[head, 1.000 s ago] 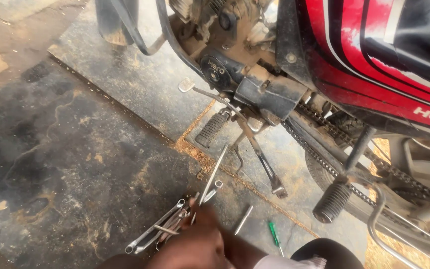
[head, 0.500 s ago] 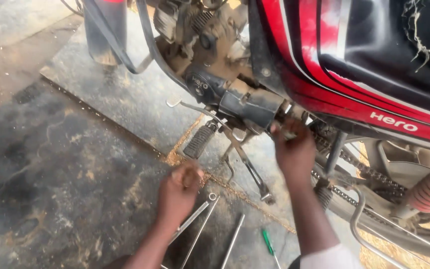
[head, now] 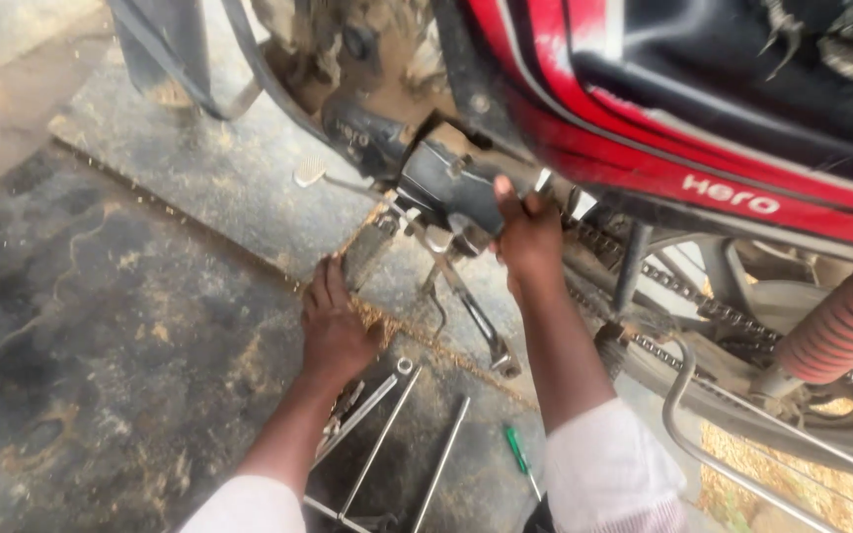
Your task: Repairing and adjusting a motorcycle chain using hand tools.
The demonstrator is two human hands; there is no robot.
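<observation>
A red and black motorcycle (head: pixel 644 148) stands over me on a stained concrete floor. My right hand (head: pixel 527 235) grips the lower edge of a black side cover (head: pixel 451 183) on the engine, fingers curled on it. My left hand (head: pixel 333 321) lies lower, its fingers stretched flat on the floor beside the ribbed footrest (head: pixel 359 259); nothing shows in it. The side stand (head: pixel 474 314) slants down between my two arms.
Several long spanners and metal rods (head: pixel 387 419) lie on the floor under my left forearm, with a green-handled screwdriver (head: pixel 515 449) beside them. The drive chain (head: pixel 683 301), a red shock spring (head: pixel 841 326) and a chrome guard rail (head: pixel 713 444) are at the right.
My left hand has left the tools and moved up to the floor by the footrest. My right hand has come closer onto the black cover. The view has moved in nearer.
</observation>
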